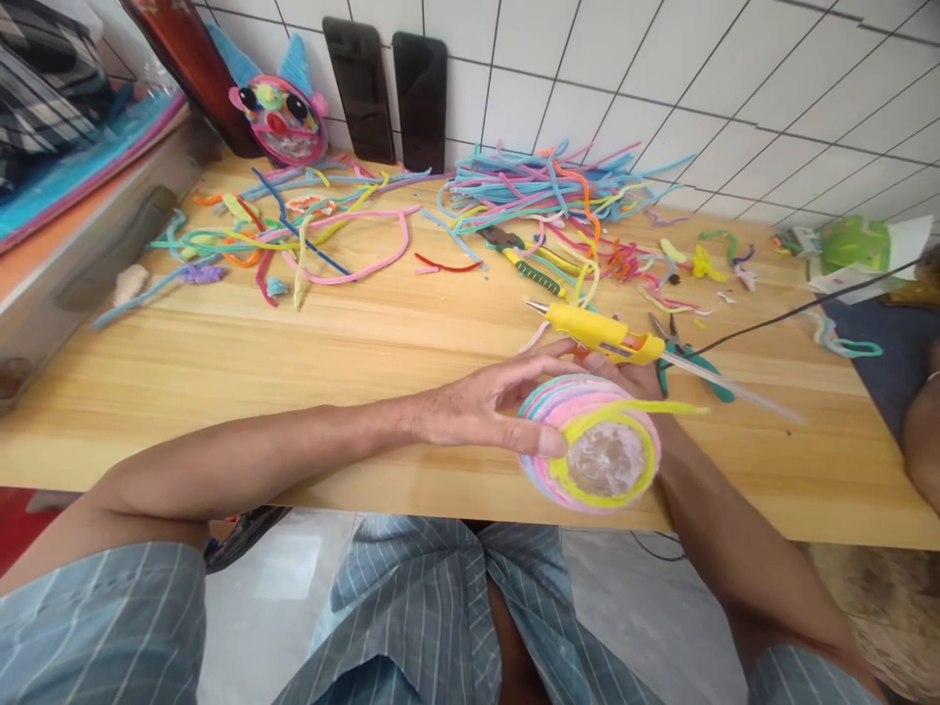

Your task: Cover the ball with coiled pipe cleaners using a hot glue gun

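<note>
Head view: left hand (477,406) clasps wrapped cup (587,446) above wooden table (294,343); right hand (626,378) perhaps closed, unclear.

Two phones (361,83) (419,93); one glue gun (598,333)

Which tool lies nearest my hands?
The yellow plastic glue gun, right beside your right hand; the teal-handled scissors lie past it and the green-gripped pliers farther back.

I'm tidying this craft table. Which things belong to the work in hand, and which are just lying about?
In hand: pipe-cleaner-wrapped container, held by left hand, right hand behind it; yellow glue gun beside them.
Lying about: scissors, pliers, loose pipe cleaners, clown-face craft, two phones.
</note>
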{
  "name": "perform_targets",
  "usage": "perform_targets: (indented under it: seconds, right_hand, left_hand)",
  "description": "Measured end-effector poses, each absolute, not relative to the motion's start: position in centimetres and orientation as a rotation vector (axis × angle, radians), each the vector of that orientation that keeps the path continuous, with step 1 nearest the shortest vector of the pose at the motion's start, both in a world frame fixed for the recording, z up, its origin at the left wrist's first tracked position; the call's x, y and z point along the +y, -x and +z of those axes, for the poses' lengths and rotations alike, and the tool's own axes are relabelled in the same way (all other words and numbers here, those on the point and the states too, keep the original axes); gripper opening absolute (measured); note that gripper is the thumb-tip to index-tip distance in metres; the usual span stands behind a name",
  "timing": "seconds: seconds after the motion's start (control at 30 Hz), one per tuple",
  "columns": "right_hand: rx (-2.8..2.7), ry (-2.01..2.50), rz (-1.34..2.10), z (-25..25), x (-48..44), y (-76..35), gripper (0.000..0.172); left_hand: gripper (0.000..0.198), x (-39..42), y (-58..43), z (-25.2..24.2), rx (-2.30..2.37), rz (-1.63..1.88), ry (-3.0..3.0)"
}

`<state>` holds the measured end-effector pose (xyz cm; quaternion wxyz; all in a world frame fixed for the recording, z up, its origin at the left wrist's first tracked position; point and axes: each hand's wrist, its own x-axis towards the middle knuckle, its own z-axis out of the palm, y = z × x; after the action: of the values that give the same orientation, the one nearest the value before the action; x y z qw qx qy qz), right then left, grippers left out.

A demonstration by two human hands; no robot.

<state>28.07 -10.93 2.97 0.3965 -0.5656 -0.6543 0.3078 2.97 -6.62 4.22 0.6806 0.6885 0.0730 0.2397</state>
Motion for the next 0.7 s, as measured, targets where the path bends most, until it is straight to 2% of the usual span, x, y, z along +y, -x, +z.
perform_targets:
  seconds: [0.1,0.23,0.4,0.57,0.7]
  right_hand:
    - [-1.465,1.384,0.984,2.7,-10.6,-28.4,0.042]
    - [-1.413,1.332,0.852,2.6,-9.5,-29.5,0.052]
    - [-1.350,1.206,0.909,3.7,-9.0,-29.8,0.062]
    - [-1.202,1.203,1.076,4.9,-9.4,-29.5,0.057]
    - [-1.148,1.186,1.165,5.4,-9.2,-29.8,0.062]
  left_hand:
    - [0.080,-6.4,-2.9,3.7,0.194,0.543,-1.478]
    - [0.089,-4.1,-2.3,2.3,0.368,0.658,-1.379]
    - [0.084,-0.6,-1.4,1.0,0.574,0.939,-1.373]
    - [0.081,-0.5,-1.4,0.5,0.605,0.895,-1.456]
    - [0.082,-0.7,-1.4,0.3,0.623,0.894,-1.479]
